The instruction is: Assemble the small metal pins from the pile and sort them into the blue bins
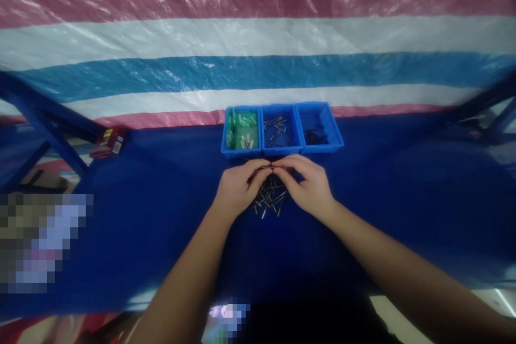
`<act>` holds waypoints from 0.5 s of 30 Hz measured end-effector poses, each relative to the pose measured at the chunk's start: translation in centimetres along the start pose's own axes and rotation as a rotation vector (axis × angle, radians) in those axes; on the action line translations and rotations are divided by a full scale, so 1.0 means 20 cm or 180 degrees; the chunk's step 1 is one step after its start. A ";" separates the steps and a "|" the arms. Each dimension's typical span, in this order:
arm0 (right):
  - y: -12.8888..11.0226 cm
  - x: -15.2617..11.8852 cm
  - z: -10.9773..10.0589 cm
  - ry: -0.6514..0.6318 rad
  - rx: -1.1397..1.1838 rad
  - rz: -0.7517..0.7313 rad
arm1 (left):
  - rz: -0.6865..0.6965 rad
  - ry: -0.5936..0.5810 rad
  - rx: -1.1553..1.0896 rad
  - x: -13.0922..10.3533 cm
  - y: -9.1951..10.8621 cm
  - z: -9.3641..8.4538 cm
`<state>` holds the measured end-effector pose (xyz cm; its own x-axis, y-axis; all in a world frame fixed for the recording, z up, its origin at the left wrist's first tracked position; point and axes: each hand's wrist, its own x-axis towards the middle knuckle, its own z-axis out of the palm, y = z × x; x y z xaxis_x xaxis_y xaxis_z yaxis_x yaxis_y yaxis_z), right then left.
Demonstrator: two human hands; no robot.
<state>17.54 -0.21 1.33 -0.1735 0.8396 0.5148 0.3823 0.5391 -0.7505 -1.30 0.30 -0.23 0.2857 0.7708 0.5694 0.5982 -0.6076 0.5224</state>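
Observation:
My left hand (237, 185) and my right hand (308, 183) meet fingertip to fingertip in front of the bins, both closed in a pinch. A thin metal pin (266, 167) shows between them; its ends are hidden by the fingers. Beneath lies a loose pile of thin metal pins (269, 198), brass and silver in colour, on the blue tabletop (169, 199). Just beyond my hands, the middle blue bin (299, 142) holds several similar thin pieces. Small clear or white pieces and green plastic bags fill the left blue bin (242, 154). Dark small parts lie in the right blue bin (336, 137).
Behind the table hangs a striped plastic sheet (258, 72). A dark red box (108, 142) sits at the far left by a blue metal frame (60, 118). Another frame leg (484, 97) stands at the right. Two patches at the left and bottom are blurred out.

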 end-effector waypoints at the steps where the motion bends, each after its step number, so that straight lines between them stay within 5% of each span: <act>1: 0.00 0.00 0.00 0.0011 -0.0012 0.0047 | -0.0068 0.0032 0.0021 0.00 0.00 0.00; 15: 0.00 -0.01 0.00 -0.0079 -0.0137 -0.0069 | -0.0017 -0.0143 0.0154 0.00 0.01 -0.01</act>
<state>17.56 -0.25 1.18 -0.2043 0.8295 0.5198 0.4168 0.5542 -0.7205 -1.32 0.17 0.04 0.3151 0.7825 0.5370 0.6349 -0.5943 0.4936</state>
